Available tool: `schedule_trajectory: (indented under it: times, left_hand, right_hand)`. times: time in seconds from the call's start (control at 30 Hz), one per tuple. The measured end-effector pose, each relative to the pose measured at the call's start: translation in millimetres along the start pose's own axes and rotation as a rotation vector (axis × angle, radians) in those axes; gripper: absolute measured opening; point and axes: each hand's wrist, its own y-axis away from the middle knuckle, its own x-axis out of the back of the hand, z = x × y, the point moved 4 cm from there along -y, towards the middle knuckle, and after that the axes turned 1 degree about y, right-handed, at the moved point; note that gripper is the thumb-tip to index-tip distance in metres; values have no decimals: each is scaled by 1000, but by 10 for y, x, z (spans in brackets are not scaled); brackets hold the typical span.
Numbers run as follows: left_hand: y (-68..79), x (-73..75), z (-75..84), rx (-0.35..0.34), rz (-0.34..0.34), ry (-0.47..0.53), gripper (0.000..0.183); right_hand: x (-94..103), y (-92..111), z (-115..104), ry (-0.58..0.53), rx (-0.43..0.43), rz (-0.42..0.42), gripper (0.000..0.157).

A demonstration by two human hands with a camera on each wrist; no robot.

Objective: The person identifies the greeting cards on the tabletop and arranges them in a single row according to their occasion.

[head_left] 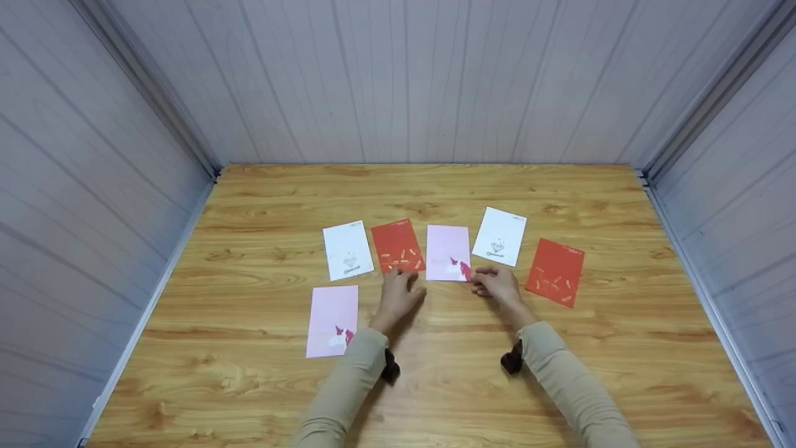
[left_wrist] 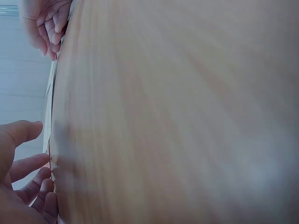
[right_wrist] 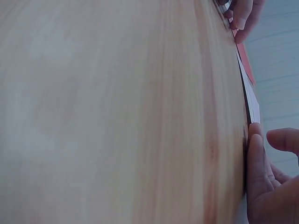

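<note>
Alignment is seemingly proceeding, thumbs [left_wrist: 24, 131] parted from fingers [right_wrist: 256, 158]: left hand [head_left: 398, 295] is touching red card [head_left: 398, 242], right hand [head_left: 500, 286] neighbouring pink unicorn card [head_left: 446, 246]; both are likely needing squaring next.

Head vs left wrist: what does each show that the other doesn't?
Only head: the lower-left pink card, rightmost red card, both sleeves.
Only left wrist: the palm side of the right hand.
Both: that hand, the left hand, the wood tabletop, and other cards, just thin edges in left wrist.
</note>
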Motion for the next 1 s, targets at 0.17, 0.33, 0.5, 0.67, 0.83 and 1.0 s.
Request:
schedule_trajectory:
  times: [0.17, 0.33, 0.5, 0.67, 0.83, 1.0]
  left_hand:
    - [-72, -55, 48, -4, 15, -23, 31]
    - [-113, -97, 70, -12, 32, -46, 32]
    - [-141, -131, 65, 18, 19, -66, 33]
    - [-153, -143, 80, 12, 49, -88, 34]
    - [-163, -164, 89, 3, 91, -142, 33]
    - [-169, -177, 101, 31, 90, -167, 29]
  right_hand:
    - [-8, -15, -11, 7, 3, 10, 26]
    - [-14, -13, -19, 20, -4, 18, 24]
    - [-15, -13, -34, 33, -10, 26, 24]
    - [-30, -8, -51, 32, 7, 22, 23]
    - [-38, -5, -40, 17, 35, 38, 19]
    - [-38, 0, -39, 20, 20, 43, 18]
